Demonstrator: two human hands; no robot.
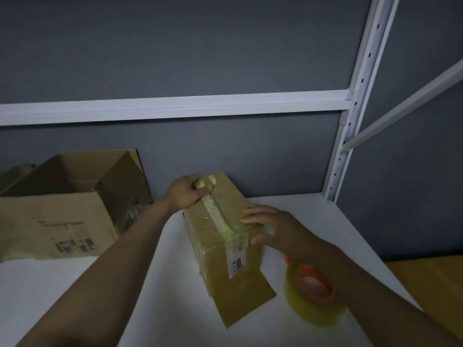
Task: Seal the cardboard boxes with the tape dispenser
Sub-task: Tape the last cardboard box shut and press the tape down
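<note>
A small brown cardboard box [220,216] lies on the white shelf surface [155,284], with a pale strip of tape [218,216] running along its top seam. My left hand [186,192] grips the box's far end, thumb pressing the tape down there. My right hand [273,225] rests with straight fingers on the box's near right edge. A tape dispenser [313,294], an orange core with a yellowish clear roll, lies on the surface under my right forearm. One flap of the box sticks out at the near end.
A larger open cardboard box [62,209] stands at the back left. A grey wall and a white shelf frame with an upright post [350,121] close off the back and right. A yellowish wooden surface [431,284] lies at the lower right.
</note>
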